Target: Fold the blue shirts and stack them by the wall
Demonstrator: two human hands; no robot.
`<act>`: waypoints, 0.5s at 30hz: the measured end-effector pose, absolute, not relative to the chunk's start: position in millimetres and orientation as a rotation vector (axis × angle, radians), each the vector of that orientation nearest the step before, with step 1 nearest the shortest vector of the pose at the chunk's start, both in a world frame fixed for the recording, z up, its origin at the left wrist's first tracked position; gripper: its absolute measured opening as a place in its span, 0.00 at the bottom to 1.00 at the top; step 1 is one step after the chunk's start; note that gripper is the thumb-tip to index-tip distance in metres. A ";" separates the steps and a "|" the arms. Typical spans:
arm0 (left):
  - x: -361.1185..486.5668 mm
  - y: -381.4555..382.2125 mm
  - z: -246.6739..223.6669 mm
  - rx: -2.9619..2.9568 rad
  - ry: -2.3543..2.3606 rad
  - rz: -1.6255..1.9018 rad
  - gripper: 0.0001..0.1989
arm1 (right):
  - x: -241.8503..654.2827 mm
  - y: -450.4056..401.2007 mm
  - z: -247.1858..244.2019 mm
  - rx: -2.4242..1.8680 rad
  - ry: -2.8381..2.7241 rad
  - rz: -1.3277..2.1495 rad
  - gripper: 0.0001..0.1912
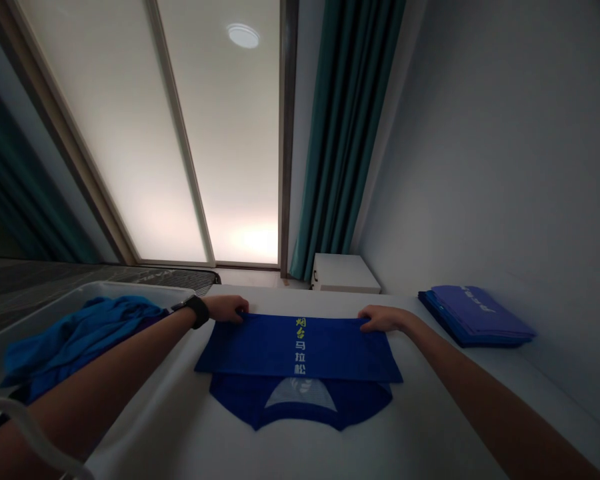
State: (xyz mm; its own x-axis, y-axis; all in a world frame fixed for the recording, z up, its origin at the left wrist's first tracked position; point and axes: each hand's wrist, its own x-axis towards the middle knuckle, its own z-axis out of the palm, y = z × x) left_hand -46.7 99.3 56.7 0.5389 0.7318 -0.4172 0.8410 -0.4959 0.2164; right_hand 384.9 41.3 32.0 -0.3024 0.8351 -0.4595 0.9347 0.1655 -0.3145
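A dark blue shirt [330, 347] lies on the white table [300, 457], its lower part folded up over the body, with yellow and white characters down the middle. The neckline points toward me, and a pale mesh patch shows beside it. My left hand [227, 309], with a black watch on the wrist, pinches the shirt's far left corner. At the far right corner, my right hand [380, 319] grips the fabric between thumb and fingers. The far edge is stretched nearly straight between both hands.
To the left, a white bin [97, 287] holds crumpled blue clothes [87, 333]. A stack of folded blue and purple clothes [475, 312] sits at the right by the wall. Beyond the table stand a small white cabinet [345, 272], a teal curtain [350, 133] and frosted sliding doors [225, 133].
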 end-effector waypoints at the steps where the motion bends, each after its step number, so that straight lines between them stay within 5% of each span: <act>1: -47.5 99.9 56.9 2.380 1.288 -0.396 0.13 | 387.3 41.5 32.4 1.724 2.239 -0.832 0.11; 15: -25.1 97.7 78.8 2.576 1.622 -0.088 0.11 | 378.5 41.2 60.9 2.074 2.249 -0.171 0.14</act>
State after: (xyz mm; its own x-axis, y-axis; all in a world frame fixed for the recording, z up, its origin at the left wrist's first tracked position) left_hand -25.1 97.7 78.8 0.4323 0.8962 -0.1000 0.9017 -0.4293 0.0511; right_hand 378.5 41.2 60.9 -0.0821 0.9878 -0.1325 0.9965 0.0789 -0.0292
